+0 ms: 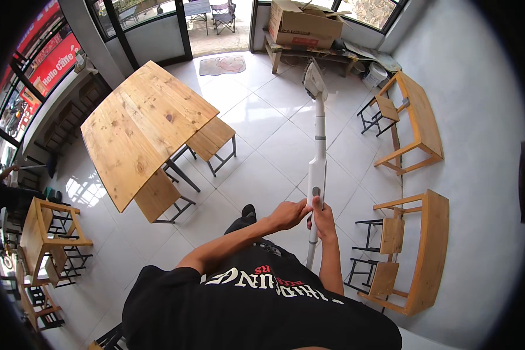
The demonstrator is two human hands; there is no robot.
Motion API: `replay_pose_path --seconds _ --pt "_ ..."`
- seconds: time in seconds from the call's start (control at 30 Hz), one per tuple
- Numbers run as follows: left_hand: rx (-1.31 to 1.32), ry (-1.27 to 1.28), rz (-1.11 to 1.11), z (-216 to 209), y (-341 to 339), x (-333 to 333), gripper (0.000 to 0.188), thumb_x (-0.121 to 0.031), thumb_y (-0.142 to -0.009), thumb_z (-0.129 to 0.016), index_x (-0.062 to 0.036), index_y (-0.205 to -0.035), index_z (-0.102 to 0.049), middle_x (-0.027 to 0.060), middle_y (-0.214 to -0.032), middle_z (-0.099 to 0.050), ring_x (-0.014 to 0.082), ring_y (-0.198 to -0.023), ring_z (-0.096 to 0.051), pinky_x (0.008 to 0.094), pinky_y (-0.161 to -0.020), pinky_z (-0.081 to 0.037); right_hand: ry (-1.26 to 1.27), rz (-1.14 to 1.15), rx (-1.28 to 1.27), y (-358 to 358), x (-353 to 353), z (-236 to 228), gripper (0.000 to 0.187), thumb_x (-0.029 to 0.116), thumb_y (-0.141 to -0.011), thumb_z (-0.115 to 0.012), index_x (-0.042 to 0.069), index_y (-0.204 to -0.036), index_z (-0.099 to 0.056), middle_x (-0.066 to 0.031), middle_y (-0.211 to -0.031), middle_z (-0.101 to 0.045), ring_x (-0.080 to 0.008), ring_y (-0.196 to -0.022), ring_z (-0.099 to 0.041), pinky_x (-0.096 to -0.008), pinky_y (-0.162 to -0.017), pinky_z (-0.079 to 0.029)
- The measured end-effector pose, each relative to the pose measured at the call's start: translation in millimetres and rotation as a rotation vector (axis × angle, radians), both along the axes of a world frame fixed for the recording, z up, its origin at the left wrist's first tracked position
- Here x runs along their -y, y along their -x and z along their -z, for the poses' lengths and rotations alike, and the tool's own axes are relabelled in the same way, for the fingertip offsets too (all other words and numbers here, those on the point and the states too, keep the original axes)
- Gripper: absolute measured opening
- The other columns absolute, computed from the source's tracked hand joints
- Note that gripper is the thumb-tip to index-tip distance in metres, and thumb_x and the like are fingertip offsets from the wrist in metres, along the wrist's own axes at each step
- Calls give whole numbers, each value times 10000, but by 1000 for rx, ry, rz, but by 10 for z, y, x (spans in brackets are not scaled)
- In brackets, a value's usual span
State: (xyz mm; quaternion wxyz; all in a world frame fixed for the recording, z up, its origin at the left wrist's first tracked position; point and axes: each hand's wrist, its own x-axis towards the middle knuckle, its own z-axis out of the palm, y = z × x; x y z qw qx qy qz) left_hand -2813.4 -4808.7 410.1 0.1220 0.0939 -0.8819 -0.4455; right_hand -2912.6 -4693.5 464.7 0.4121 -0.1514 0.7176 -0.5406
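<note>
In front of me is a white long-handled flat mop [317,172], its pole running away from my body. Around the handle's lower part, just below a grey oval button, my right hand [322,220] is closed, thumb on top. My left hand [289,215] comes in from the left with fingers curled, gripping the handle's left side against the right hand. At the far end the mop head [315,83] is tilted, with a fringed pad edge; whether it touches the floor I cannot tell. The pole's near end passes beside my black shirt.
A large wooden table [148,116] with wooden stools [157,195] stands left. Along the right wall are narrow wooden tables [428,251] and stools [386,234]. A cardboard box [303,26] sits on a bench near the doorway, by a doormat [223,65]. Another person is at the far left.
</note>
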Motion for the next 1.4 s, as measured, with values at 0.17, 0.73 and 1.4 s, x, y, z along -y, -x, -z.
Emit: replay_pose_path --seconds 0.17,0.73,1.4 --pt "75 -104 40 -234 862 913 369 -385 -1007 -399 -64 -1171 -473 192 -693 -622 430 -642 -606 504 -588 -468 15 65 -4 843 904 -94 701 694 -837 -527 -1 -909 -574 -27 -652 -513 -118 -415 -486 -259 -379 -419" --pt "261 229 -337 122 3444 4871 243 -262 -964 -473 -41 -876 -518 161 -716 -641 354 -684 -643 483 -596 -496 17 -279 24 3972 5521 109 679 642 -848 -584 -24 -972 -631 -79 -832 -673 -80 -421 -458 -245 -389 -388" --pt "209 -219 -756 78 4368 9603 474 -466 -928 -537 -55 -738 -678 100 -585 -606 252 -551 -585 391 -541 -441 -124 -595 59 5383 10276 449 424 409 -828 -747 19 -932 -618 -40 -808 -642 -91 -534 -535 -259 -461 -440"
